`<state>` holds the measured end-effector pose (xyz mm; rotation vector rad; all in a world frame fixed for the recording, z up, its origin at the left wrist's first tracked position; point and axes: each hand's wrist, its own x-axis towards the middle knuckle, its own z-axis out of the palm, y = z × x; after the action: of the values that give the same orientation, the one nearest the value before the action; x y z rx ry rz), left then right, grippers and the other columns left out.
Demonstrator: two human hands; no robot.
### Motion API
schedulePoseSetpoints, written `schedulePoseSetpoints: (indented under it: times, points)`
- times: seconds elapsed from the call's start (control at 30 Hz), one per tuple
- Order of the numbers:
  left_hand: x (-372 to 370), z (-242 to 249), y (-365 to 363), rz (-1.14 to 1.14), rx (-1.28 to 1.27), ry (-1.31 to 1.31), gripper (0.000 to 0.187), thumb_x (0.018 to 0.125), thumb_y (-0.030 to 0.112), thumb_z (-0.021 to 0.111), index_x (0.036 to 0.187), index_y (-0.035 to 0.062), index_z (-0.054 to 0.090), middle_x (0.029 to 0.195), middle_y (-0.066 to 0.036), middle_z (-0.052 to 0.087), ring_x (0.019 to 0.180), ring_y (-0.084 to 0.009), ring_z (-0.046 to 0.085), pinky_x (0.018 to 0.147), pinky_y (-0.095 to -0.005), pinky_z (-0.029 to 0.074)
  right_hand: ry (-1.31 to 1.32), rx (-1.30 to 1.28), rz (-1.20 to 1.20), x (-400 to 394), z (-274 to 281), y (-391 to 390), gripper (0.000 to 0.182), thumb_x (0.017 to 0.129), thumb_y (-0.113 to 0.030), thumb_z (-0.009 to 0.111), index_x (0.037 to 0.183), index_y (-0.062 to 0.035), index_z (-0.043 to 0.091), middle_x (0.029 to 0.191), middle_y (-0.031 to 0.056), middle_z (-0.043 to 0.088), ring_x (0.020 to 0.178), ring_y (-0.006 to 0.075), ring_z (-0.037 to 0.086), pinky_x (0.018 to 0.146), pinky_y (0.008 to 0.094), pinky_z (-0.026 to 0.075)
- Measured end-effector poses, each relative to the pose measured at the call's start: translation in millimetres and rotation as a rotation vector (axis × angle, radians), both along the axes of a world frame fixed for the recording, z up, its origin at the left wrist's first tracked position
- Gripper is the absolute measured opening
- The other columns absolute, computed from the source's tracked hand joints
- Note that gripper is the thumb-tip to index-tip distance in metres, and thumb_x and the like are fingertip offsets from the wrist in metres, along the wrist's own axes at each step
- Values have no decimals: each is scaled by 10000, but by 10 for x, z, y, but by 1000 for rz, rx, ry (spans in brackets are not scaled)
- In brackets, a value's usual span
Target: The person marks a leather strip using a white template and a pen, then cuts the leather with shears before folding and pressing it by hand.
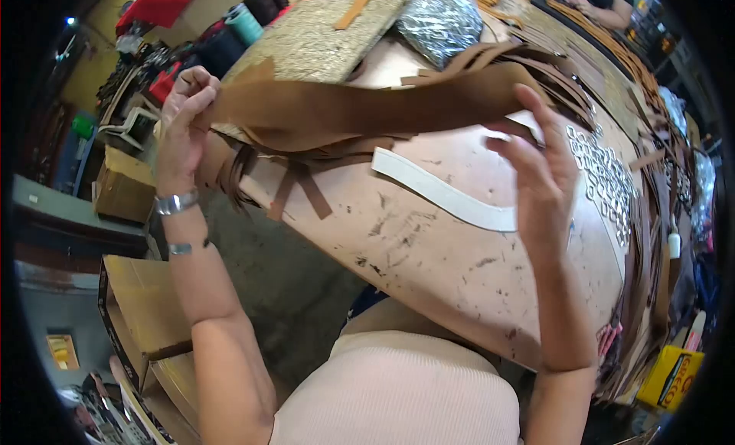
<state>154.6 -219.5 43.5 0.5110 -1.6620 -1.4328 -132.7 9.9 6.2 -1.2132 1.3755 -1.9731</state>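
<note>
A wide brown leather strip [367,110] stretches across the view above the worktable, bowed in the middle. My left hand [187,112] is closed on its left end, the fingers curled over the edge. At the right end, my right hand [545,158] has its fingers apart, with the fingertips overlapping the strip's edge. Below the strip, a curved white pattern strip [444,194] lies on the table, its right end beside my right wrist. Two short brown strips [305,191] cross near the table's left edge.
More brown strips [570,81] are piled behind my right hand. Metal buckles [601,181] lie spread at the right. A woven board [314,35] and a clear plastic bag [440,24] sit at the back. Another person's arm [612,15] shows at upper right. Cardboard boxes [145,296] stand lower left.
</note>
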Motion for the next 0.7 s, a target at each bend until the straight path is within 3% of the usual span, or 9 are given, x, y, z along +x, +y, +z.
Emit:
schedulePoseSetpoints:
  times: [0.13, 0.17, 0.23, 0.33, 0.37, 0.43, 0.57, 0.6, 0.7]
  points:
    - [455, 236, -613, 197, -123, -188, 295, 763, -54, 528, 1037, 50, 497, 977, -33, 539, 894, -109, 534, 823, -235, 441, -196, 29, 194, 423, -202, -667, 496, 820, -6, 471, 1284, 69, 312, 1133, 152, 489, 977, 209, 555, 834, 317, 487]
    - [502, 272, -728, 270, -171, -187, 300, 766, -46, 531, 1051, 44, 499, 1012, -42, 550, 922, -128, 541, 821, -260, 457, -359, -31, 250, 533, -313, -816, 522, 773, 30, 516, 1259, 92, 334, 1135, 145, 422, 953, 185, 551, 768, 252, 498]
    - [623, 244, -1081, 315, -246, -149, 283, 765, -38, 543, 1039, 32, 528, 1047, -57, 557, 965, -140, 534, 837, -266, 450, -366, 148, 331, 686, -439, -944, 555, 770, 35, 511, 1282, 94, 304, 1167, 128, 405, 940, 177, 552, 772, 243, 482]
    - [666, 39, -1466, 521, -380, -405, 253, 758, -11, 569, 1006, 37, 570, 1071, -72, 557, 1012, -130, 518, 866, -259, 428, -274, 308, 460, 801, -562, -1022, 645, 795, -12, 527, 1354, 18, 208, 1355, 135, 283, 961, 191, 542, 785, 271, 473]
    - [661, -45, -1562, 652, -393, -636, 237, 750, 41, 605, 987, 51, 596, 1108, -115, 551, 1055, -182, 511, 903, -292, 401, -306, 339, 476, 787, -634, -1016, 644, 797, -16, 528, 1355, 16, 210, 1359, 129, 274, 965, 190, 541, 785, 266, 472]
    - [317, -183, -1168, 941, -1097, -953, 252, 759, 122, 613, 1005, 69, 600, 1160, -141, 528, 1074, -254, 500, 930, -342, 376, -367, 399, 500, 764, -612, -928, 641, 800, -24, 530, 1358, 10, 215, 1367, 118, 256, 974, 190, 538, 785, 256, 470]
    - [-310, -410, -260, 252, -878, -911, 305, 859, 174, 493, 1135, 48, 528, 1237, -140, 479, 1162, -293, 428, 983, -375, 318, -219, 589, 554, 387, -653, -661, 530, 808, -29, 519, 1299, 35, 329, 1114, 88, 535, 868, 177, 568, 746, 234, 461]
    - [-247, -577, -248, 120, -1099, -943, 292, 876, 186, 451, 1112, 39, 541, 1251, -136, 467, 1185, -286, 400, 1000, -387, 291, -170, 635, 550, 292, -674, -515, 405, 798, -29, 516, 1198, 13, 464, 874, 58, 619, 765, 161, 578, 709, 242, 459]
    - [-266, -857, -123, 16, -1026, -935, 319, 913, 174, 367, 1145, 41, 540, 1287, -105, 444, 1227, -284, 347, 1056, -387, 190, 361, 535, 398, 4, -544, 96, 274, 781, -27, 518, 1050, -12, 565, 801, 78, 619, 727, 159, 583, 691, 254, 459]
